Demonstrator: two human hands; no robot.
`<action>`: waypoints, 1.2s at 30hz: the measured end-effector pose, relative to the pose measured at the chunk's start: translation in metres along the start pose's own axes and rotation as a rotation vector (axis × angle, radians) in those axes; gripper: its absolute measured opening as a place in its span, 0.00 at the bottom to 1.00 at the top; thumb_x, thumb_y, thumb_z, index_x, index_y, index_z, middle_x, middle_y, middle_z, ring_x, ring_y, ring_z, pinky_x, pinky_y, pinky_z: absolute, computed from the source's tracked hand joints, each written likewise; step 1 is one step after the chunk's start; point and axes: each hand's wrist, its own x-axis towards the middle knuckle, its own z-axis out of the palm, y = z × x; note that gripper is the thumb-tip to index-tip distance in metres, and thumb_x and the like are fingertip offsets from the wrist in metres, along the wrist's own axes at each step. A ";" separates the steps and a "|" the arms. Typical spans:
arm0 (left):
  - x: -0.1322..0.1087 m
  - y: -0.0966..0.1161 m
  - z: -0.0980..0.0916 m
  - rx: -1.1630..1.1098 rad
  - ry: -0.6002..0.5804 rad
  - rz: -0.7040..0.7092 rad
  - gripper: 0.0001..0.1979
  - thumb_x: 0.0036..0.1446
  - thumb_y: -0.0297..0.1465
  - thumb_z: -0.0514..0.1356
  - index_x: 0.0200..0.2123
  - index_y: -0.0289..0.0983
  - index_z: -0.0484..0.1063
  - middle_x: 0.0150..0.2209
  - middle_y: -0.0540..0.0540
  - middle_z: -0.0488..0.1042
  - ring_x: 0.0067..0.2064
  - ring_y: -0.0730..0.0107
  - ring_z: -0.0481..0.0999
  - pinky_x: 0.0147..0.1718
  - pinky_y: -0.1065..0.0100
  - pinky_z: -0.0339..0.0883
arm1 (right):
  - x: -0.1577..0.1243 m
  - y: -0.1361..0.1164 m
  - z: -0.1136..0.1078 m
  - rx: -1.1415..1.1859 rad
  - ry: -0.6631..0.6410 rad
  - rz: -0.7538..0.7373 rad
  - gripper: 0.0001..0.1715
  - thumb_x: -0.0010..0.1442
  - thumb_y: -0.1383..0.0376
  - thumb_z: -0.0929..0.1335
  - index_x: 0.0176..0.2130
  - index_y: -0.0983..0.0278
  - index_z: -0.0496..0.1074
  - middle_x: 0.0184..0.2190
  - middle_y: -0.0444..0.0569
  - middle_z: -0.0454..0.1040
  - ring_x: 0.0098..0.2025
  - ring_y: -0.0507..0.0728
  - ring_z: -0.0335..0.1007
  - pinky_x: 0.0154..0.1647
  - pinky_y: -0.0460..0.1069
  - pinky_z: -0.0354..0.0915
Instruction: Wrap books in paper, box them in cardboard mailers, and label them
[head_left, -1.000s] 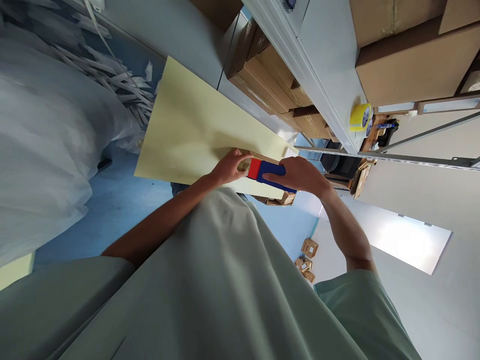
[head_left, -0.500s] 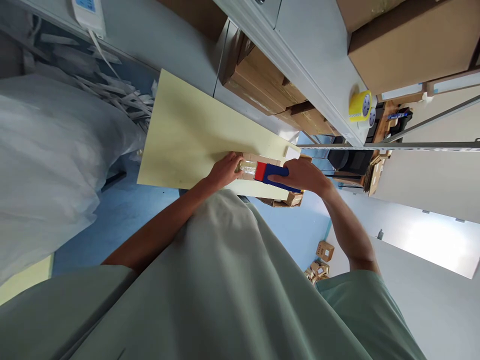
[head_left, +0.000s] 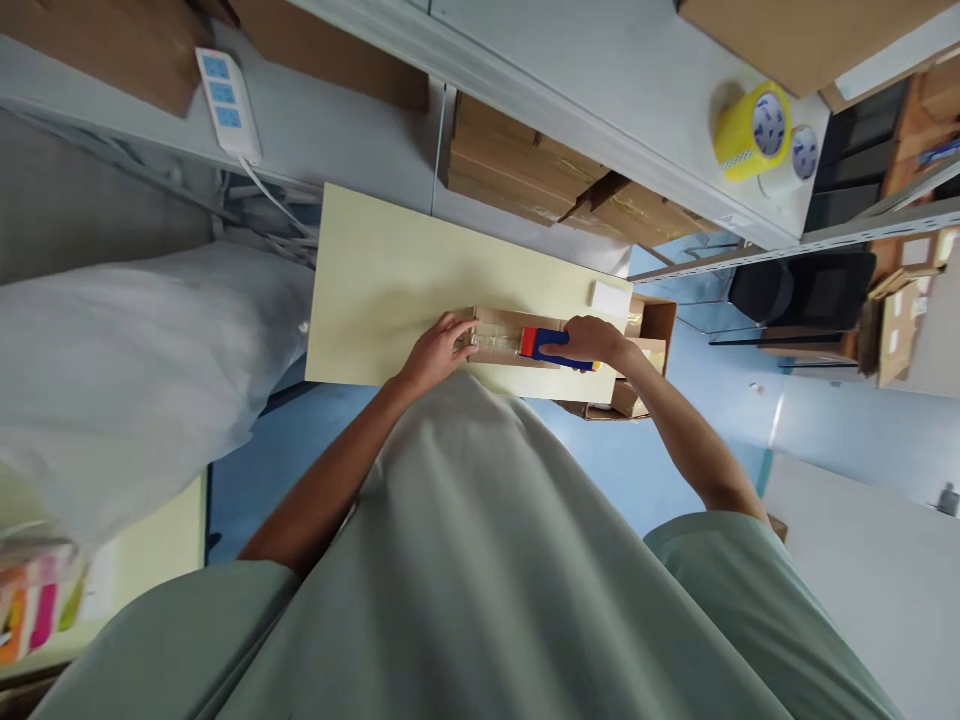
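A flat brown cardboard box (head_left: 501, 322) lies on a pale yellow table (head_left: 382, 280). My left hand (head_left: 436, 352) presses on the box's left end, fingers curled over it. My right hand (head_left: 596, 340) is closed round the blue handle of a red-and-blue tape dispenser (head_left: 546, 349) that rests on the box. A strip of clear tape (head_left: 496, 343) runs along the box top between my two hands.
An open carton (head_left: 649, 330) stands past the table's right end. A white label (head_left: 611, 298) lies on the table corner. A yellow tape roll (head_left: 745, 130) and a clear one sit on the grey shelf. A power strip (head_left: 226, 100), stacked cartons (head_left: 525, 170) and a large white bag (head_left: 127, 370) surround the table.
The camera has swung and pulled back, so the table looks smaller. My right hand has drawn the tape dispenser rightward along the box, leaving tape behind it. My left hand stays on the box's end.
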 end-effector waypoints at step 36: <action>0.046 0.068 0.097 0.418 0.369 -0.543 0.58 0.75 0.62 0.50 0.83 0.17 0.39 0.83 0.13 0.36 0.86 0.33 0.37 0.81 0.34 0.41 | 0.001 0.153 0.011 0.268 -0.121 -0.273 0.35 0.71 0.39 0.73 0.37 0.68 0.84 0.24 0.56 0.81 0.32 0.63 0.82 0.41 0.55 0.74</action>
